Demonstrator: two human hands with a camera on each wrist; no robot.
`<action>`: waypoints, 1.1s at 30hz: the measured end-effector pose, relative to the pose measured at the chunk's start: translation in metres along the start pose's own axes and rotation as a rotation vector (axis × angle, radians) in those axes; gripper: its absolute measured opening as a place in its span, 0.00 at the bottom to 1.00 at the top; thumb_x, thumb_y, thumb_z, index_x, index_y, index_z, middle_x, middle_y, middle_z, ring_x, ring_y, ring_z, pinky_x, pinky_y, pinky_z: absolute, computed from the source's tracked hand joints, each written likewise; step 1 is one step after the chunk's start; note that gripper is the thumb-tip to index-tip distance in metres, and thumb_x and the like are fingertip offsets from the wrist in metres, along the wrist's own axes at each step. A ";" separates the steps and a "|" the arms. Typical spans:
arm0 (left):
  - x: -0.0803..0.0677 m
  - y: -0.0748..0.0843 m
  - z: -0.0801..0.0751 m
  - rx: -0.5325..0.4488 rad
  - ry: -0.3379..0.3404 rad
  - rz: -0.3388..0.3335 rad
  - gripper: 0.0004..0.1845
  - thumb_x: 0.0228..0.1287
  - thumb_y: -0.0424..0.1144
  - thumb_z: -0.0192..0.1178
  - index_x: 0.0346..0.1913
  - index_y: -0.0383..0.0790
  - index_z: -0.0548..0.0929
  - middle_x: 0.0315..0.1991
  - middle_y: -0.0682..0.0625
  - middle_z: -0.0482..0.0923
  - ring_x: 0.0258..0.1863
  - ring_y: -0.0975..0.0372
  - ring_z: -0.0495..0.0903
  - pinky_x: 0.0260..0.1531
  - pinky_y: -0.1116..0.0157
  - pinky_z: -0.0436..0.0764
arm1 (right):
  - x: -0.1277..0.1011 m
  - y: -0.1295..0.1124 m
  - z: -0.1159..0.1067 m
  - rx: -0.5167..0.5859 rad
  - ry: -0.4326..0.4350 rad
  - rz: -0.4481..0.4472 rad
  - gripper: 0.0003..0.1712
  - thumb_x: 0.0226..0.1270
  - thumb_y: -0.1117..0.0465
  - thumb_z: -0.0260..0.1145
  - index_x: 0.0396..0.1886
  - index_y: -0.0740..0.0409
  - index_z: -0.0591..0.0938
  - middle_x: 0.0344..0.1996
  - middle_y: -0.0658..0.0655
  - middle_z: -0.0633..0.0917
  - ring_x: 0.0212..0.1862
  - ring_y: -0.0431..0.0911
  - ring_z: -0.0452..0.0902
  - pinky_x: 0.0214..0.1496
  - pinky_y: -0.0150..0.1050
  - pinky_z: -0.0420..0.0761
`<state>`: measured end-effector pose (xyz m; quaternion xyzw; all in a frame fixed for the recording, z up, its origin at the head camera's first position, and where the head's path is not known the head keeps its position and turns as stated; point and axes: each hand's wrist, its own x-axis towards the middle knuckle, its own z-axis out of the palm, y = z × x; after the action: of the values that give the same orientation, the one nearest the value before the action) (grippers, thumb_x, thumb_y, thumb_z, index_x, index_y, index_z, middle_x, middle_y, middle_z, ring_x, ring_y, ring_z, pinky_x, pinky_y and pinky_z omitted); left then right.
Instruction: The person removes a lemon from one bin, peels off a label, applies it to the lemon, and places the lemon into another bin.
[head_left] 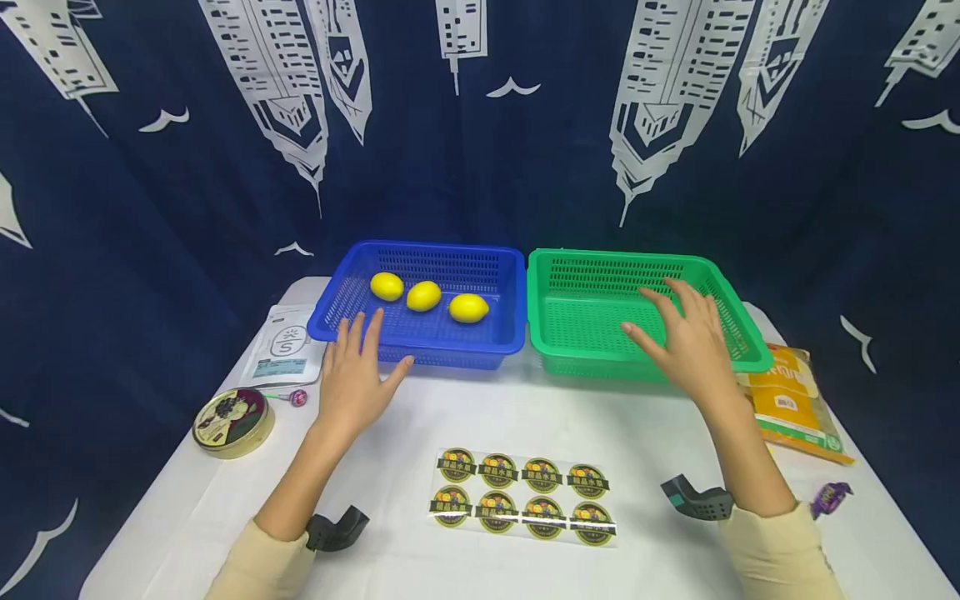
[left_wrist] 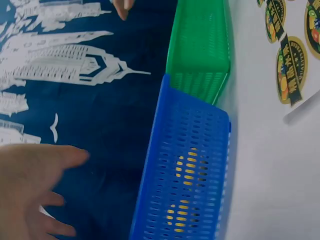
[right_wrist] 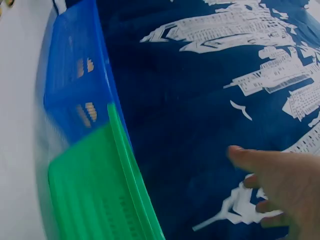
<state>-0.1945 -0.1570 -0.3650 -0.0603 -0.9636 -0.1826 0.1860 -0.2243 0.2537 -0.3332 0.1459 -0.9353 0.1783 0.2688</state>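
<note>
Three yellow lemons (head_left: 423,295) lie in a blue basket (head_left: 420,335) at the back of the white table (head_left: 390,467). Beside it on the right stands a green basket (head_left: 592,271) with nothing visible inside. My left hand (head_left: 358,371) hovers with spread fingers at the blue basket's front left corner and holds nothing. Over the green basket's right half my right hand (head_left: 686,333) is spread open, also holding nothing. The left wrist view shows the blue basket (left_wrist: 185,175) from the side, lemons dimly visible through its mesh. In the right wrist view the green basket (right_wrist: 95,185) is blurred.
A sheet of round fruit stickers (head_left: 525,496) lies at the table's front centre. On the left are a round tin (head_left: 232,421), a white packet (head_left: 287,346) and a small lollipop (head_left: 296,397). A yellow bag (head_left: 795,404) and a purple candy (head_left: 828,498) lie at the right edge.
</note>
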 end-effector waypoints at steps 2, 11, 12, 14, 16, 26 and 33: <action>-0.002 -0.003 0.002 -0.100 0.112 -0.005 0.39 0.62 0.53 0.57 0.70 0.39 0.55 0.67 0.35 0.54 0.68 0.43 0.47 0.64 0.43 0.51 | 0.009 -0.008 0.009 0.102 0.100 -0.028 0.29 0.59 0.53 0.68 0.57 0.60 0.74 0.60 0.66 0.68 0.62 0.62 0.60 0.65 0.60 0.55; -0.009 -0.013 0.025 -0.696 0.316 -0.257 0.34 0.64 0.45 0.57 0.70 0.51 0.55 0.53 0.38 0.65 0.53 0.49 0.67 0.49 0.49 0.71 | 0.095 -0.035 0.031 0.527 0.021 -0.136 0.24 0.57 0.58 0.70 0.54 0.54 0.78 0.52 0.56 0.78 0.56 0.49 0.70 0.59 0.48 0.70; -0.008 -0.015 0.029 -0.775 0.300 -0.302 0.34 0.65 0.45 0.57 0.70 0.53 0.54 0.51 0.38 0.67 0.51 0.50 0.69 0.48 0.50 0.72 | 0.107 -0.038 0.033 0.573 -0.031 -0.147 0.24 0.57 0.59 0.70 0.55 0.55 0.78 0.52 0.56 0.78 0.56 0.50 0.71 0.59 0.47 0.70; -0.005 -0.017 0.036 -0.940 0.263 -0.398 0.34 0.65 0.44 0.57 0.70 0.57 0.54 0.50 0.40 0.68 0.48 0.51 0.72 0.47 0.53 0.75 | 0.130 -0.045 0.039 0.629 -0.128 -0.181 0.26 0.56 0.60 0.70 0.56 0.55 0.77 0.53 0.56 0.78 0.56 0.50 0.71 0.60 0.47 0.69; -0.001 -0.020 0.044 -1.107 0.233 -0.479 0.34 0.65 0.44 0.57 0.70 0.59 0.53 0.49 0.41 0.69 0.47 0.52 0.74 0.49 0.55 0.76 | 0.152 -0.053 0.048 0.656 -0.223 -0.223 0.27 0.55 0.60 0.70 0.57 0.55 0.77 0.53 0.56 0.79 0.56 0.50 0.72 0.61 0.48 0.69; 0.017 -0.023 0.083 -1.556 0.380 -0.492 0.28 0.61 0.31 0.60 0.64 0.39 0.64 0.34 0.46 0.77 0.41 0.51 0.81 0.52 0.59 0.76 | 0.205 -0.083 0.126 0.526 -0.646 -0.386 0.29 0.54 0.54 0.72 0.56 0.55 0.78 0.54 0.55 0.78 0.56 0.51 0.72 0.61 0.49 0.70; 0.023 -0.021 0.093 -1.579 0.534 -0.499 0.24 0.55 0.27 0.64 0.55 0.34 0.69 0.26 0.49 0.77 0.30 0.58 0.82 0.43 0.62 0.82 | 0.207 -0.089 0.180 0.459 -0.802 -0.392 0.30 0.55 0.57 0.71 0.59 0.57 0.75 0.58 0.57 0.76 0.59 0.52 0.70 0.62 0.50 0.69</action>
<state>-0.2507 -0.1408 -0.4439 0.0862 -0.4642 -0.8410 0.2641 -0.4411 0.0635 -0.3385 0.4313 -0.8565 0.2555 -0.1224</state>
